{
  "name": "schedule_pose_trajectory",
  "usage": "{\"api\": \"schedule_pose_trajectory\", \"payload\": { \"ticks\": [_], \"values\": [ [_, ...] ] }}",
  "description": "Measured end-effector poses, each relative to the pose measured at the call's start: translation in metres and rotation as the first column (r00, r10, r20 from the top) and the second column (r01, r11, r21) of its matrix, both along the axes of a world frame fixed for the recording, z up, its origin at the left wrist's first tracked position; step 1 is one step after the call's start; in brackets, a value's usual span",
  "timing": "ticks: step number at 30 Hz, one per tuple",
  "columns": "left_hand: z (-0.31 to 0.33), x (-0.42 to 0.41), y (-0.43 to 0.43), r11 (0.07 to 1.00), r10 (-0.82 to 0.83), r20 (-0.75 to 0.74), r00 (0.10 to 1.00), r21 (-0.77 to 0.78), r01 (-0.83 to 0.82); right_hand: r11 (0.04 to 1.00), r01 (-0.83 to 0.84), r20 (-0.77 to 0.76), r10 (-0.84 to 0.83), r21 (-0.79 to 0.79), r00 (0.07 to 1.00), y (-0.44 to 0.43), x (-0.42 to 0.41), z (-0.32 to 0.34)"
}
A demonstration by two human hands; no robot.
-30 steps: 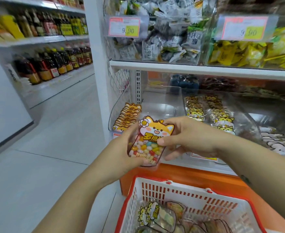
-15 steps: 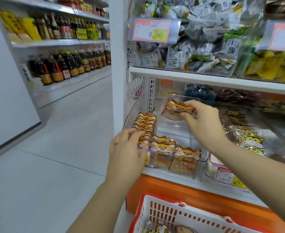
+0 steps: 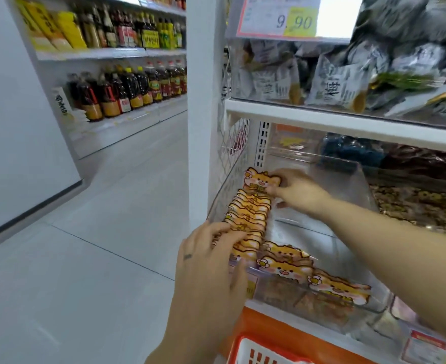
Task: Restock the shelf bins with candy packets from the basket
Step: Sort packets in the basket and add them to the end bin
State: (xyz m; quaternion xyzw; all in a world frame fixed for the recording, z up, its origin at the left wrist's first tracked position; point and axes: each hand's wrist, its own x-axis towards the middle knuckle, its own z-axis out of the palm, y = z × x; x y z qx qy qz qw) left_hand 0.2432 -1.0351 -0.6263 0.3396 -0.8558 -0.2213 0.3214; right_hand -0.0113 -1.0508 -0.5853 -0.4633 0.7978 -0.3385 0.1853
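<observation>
Head view: one clear bin (image 3: 358, 179) and one basket (image 3: 245, 348) corner. The right hand (image 3: 298, 191) pinches one packet (image 3: 261, 179), orange and fox-faced, upright at the back of the bin's left row (image 3: 250, 214) of roughly eight. The left hand (image 3: 211, 261) rests loose-fingered on the row's front, gripping nothing. Three more packets (image 3: 285, 269) lean at the front right.

An orange, fox-faced candy packet (image 3: 261, 179) stands upright at the 12 o'clock end of a packed row (image 3: 248, 214) of matching packets along the clear shelf bin (image 3: 348, 185)'s 9 o'clock wall, pinched by the right hand (image 3: 300, 193). Loose packets (image 3: 290, 264) overlap toward the bin's 5 o'clock corner. The red-rimmed basket (image 3: 245, 348) sits at 6 o'clock.
</observation>
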Motion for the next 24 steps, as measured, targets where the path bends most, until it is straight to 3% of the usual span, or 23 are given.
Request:
{"api": "schedule_pose_trajectory", "payload": {
  "ticks": [9,24],
  "values": [
    [-0.011,-0.001,0.0,0.998,0.035,-0.059,0.998,-0.046,-0.038,0.983,-0.089,0.198,0.056,0.159,0.978,-0.017,-0.013,-0.016],
    [-0.001,0.0,0.005,0.996,0.013,0.014,1.0,0.091,-0.015,0.983,-0.115,0.186,0.087,0.142,0.979,0.001,-0.009,0.004]
  ]
}}
